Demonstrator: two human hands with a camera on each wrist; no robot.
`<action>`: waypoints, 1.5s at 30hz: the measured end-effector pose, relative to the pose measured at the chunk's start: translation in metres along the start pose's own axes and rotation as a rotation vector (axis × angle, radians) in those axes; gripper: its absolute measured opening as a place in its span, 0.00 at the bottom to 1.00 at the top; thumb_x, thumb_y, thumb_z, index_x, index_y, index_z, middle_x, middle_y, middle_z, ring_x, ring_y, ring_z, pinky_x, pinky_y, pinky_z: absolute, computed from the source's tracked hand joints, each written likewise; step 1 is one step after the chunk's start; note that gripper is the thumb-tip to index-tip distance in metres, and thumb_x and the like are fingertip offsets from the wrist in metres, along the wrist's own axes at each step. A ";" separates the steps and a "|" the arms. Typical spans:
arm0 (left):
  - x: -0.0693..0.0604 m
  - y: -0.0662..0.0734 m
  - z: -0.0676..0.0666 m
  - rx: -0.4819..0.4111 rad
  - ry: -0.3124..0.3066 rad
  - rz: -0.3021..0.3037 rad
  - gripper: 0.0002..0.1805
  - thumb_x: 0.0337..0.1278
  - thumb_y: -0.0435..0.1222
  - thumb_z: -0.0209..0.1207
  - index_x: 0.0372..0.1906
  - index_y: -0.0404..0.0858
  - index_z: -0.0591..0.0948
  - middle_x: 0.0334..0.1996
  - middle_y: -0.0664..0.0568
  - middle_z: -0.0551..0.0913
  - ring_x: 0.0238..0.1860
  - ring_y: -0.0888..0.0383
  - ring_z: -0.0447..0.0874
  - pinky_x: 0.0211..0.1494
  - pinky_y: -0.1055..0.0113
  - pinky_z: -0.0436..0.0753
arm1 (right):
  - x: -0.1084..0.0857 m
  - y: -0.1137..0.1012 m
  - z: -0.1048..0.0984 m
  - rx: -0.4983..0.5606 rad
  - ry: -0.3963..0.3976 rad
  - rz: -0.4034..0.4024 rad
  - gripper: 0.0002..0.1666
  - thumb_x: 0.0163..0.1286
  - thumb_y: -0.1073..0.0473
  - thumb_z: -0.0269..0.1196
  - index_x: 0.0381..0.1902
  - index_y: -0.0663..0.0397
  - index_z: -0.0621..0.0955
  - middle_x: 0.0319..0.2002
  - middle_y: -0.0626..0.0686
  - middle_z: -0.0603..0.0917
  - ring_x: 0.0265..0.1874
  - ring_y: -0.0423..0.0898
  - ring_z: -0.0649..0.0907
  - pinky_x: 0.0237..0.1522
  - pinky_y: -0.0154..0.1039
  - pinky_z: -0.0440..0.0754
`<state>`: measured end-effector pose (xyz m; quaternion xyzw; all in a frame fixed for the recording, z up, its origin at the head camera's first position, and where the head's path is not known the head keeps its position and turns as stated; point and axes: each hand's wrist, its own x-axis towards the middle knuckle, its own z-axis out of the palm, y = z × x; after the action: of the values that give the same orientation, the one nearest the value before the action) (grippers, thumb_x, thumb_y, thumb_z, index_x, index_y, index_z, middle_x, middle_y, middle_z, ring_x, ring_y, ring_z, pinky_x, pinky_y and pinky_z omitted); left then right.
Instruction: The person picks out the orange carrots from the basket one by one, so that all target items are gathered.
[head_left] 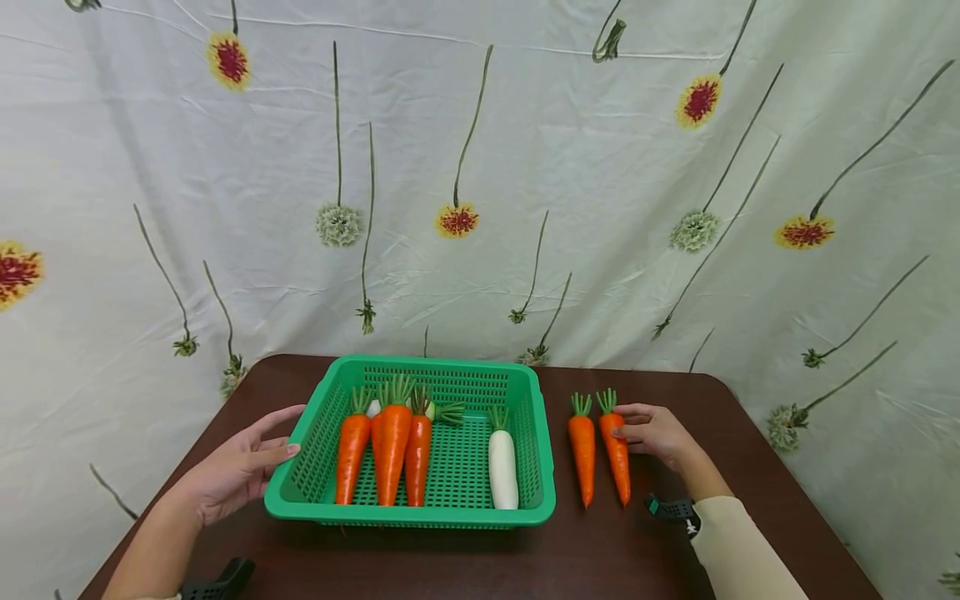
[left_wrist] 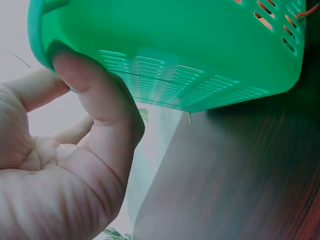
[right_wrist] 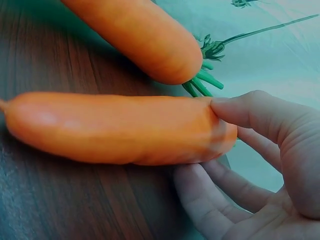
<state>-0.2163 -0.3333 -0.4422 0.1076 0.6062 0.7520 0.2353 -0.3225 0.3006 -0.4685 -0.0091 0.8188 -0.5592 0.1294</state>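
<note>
A flower-printed cloth [head_left: 420,125] hangs behind a dark table [head_left: 480,567], which supports a green basket [head_left: 412,515]. The left hand [head_left: 232,479], half open, touches the basket's left rim; the right hand [head_left: 660,433], fingers partly bent, pinches the right-hand carrot [head_left: 618,467] near its leafy end, to the right of the basket. A second loose carrot [head_left: 582,454] lies just beside it, while the basket contains upright-looking carrots [head_left: 393,454] at left and a white radish [head_left: 503,467] at right.

No readable text or labels
</note>
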 end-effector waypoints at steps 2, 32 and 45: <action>0.000 0.000 0.000 0.004 0.004 -0.003 0.36 0.81 0.31 0.46 0.81 0.51 0.43 0.58 0.52 0.85 0.53 0.47 0.90 0.56 0.47 0.87 | -0.001 -0.001 0.000 -0.010 0.004 0.010 0.34 0.67 0.61 0.71 0.68 0.67 0.75 0.58 0.66 0.83 0.42 0.48 0.87 0.50 0.49 0.90; 0.000 -0.001 -0.002 0.002 -0.017 0.000 0.34 0.81 0.31 0.44 0.80 0.55 0.46 0.59 0.51 0.84 0.54 0.46 0.89 0.56 0.47 0.87 | -0.003 -0.009 0.002 -0.211 0.131 -0.092 0.32 0.68 0.55 0.71 0.66 0.62 0.78 0.62 0.69 0.81 0.56 0.59 0.83 0.53 0.51 0.86; 0.001 -0.002 -0.003 0.008 -0.008 -0.001 0.34 0.81 0.31 0.45 0.79 0.55 0.46 0.59 0.53 0.84 0.54 0.46 0.89 0.56 0.46 0.87 | -0.007 -0.039 0.027 -0.249 0.195 -0.251 0.27 0.67 0.53 0.72 0.60 0.58 0.82 0.60 0.65 0.83 0.57 0.61 0.82 0.50 0.48 0.88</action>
<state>-0.2182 -0.3353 -0.4454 0.1112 0.6085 0.7489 0.2377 -0.3149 0.2625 -0.4406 -0.0730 0.8826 -0.4638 -0.0234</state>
